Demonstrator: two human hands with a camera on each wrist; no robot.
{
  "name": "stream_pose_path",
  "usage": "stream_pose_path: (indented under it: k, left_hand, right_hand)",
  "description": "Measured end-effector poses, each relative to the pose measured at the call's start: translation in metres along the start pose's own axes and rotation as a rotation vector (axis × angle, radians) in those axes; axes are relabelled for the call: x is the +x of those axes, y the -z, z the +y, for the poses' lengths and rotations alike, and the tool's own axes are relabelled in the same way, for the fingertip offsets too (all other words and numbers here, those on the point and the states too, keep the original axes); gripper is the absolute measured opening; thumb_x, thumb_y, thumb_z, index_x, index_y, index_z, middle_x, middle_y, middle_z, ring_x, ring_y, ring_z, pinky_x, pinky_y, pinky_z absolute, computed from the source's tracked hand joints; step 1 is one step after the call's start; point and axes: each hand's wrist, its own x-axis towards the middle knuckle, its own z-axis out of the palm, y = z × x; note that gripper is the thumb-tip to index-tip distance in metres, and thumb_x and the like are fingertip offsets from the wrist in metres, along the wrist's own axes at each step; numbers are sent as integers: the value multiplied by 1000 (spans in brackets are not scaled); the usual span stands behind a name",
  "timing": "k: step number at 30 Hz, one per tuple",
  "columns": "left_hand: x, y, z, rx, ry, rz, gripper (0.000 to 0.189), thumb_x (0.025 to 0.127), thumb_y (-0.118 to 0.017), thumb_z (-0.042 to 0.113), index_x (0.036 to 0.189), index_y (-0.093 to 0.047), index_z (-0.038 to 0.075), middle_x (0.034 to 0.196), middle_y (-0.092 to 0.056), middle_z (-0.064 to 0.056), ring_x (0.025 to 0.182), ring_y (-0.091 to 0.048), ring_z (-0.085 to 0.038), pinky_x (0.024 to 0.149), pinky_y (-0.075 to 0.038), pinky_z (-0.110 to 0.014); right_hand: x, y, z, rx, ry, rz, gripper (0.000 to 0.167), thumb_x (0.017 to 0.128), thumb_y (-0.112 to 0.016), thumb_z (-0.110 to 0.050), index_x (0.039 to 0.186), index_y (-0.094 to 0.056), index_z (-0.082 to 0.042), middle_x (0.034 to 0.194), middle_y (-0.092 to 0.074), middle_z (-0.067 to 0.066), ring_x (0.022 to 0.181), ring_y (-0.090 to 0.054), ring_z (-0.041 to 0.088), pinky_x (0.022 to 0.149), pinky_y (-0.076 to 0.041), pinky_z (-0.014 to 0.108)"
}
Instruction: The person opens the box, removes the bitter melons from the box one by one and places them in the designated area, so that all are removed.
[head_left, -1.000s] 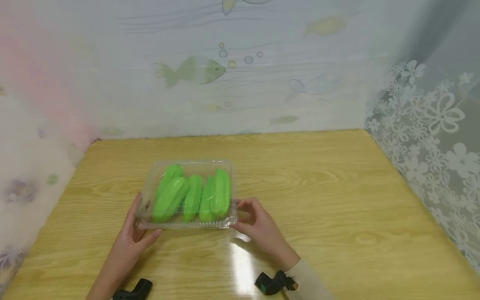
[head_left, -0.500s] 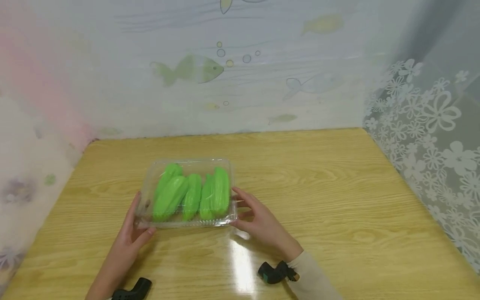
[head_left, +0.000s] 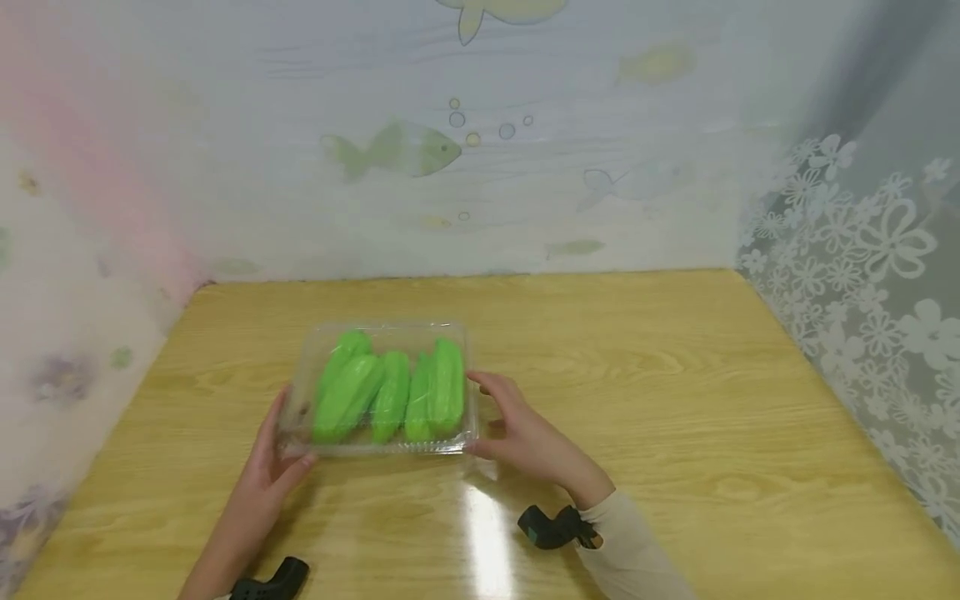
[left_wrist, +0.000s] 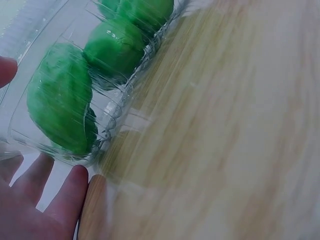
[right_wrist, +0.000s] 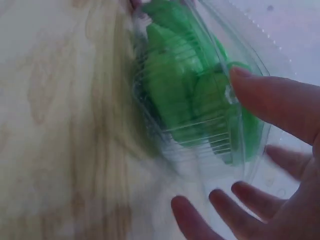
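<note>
A clear plastic hinged box (head_left: 442,446) with a ribbed rim stands on the left half of the table. Inside lie several long, bright green, ribbed vegetable-like pieces (head_left: 348,397). My left hand (head_left: 258,475) rests at the box's left end, fingers stretched along that side and thumb just in front of the near corner. At the right end is my right hand (head_left: 525,433), index finger beside the wall and thumb at the near corner. In the right wrist view the thumb (right_wrist: 272,102) overlaps the rim, while the other fingers (right_wrist: 235,210) spread loosely away from the box.
The wood-patterned table (head_left: 675,400) extends to the right of the box. Behind it rises a wall with painted fish (head_left: 405,150), and a panel with white flowers (head_left: 892,242) borders the right side. Each wrist wears a black device (head_left: 551,527).
My right fingers have straightened from a pinch on the near corner and spread up the box's side. The left thumb has drawn back slightly. The box has barely moved.
</note>
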Motion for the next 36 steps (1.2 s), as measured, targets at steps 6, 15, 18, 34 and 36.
stream_pose_path:
  k: [6, 15, 18, 34, 36]
  left_hand:
    - [0, 0, -2, -16, 6, -7, 76, 91, -50, 8, 143, 0, 33, 147, -8, -12, 122, -31, -11, 84, -36, -11]
    - [-3, -1, -4, -15, -18, 21, 73, 92, -49, 7, 144, -3, 30, 143, -19, -21, 113, -39, 2, 83, -38, -11]
    - [-3, -1, -3, -10, -24, 16, 71, 93, -47, 8, 144, -3, 30, 144, -18, -21, 115, -38, 3, 83, -37, -11]
    - [-1, 0, -6, -1, -60, 18, 63, 95, -42, 10, 144, -7, 27, 149, -6, -1, 130, -21, -8, 88, -30, -6]
    - [-1, 0, -6, -26, -69, 16, 62, 95, -41, 8, 144, -8, 25, 149, -6, -1, 131, -19, -9, 89, -29, -7]
  right_hand:
    - [7, -2, 4, -109, -31, 25, 84, 76, -69, -37, 142, -19, -20, 145, -14, 4, 110, -47, 26, 86, -43, 36]
    - [9, -13, 5, -262, 27, 149, 85, 73, -70, -46, 139, -28, -14, 148, -10, 1, 132, -17, 21, 98, -31, 43]
    - [9, -15, 5, -288, 35, 178, 86, 72, -69, -48, 139, -29, -12, 148, -10, -1, 132, -16, 19, 98, -30, 43]
    - [7, -18, 3, -430, 52, 223, 83, 77, -58, -57, 137, -35, -5, 148, -12, -1, 127, -30, 20, 92, -39, 37]
    - [7, -18, 3, -439, 60, 222, 80, 78, -58, -55, 137, -34, -5, 148, -15, -1, 128, -29, 20, 93, -38, 37]
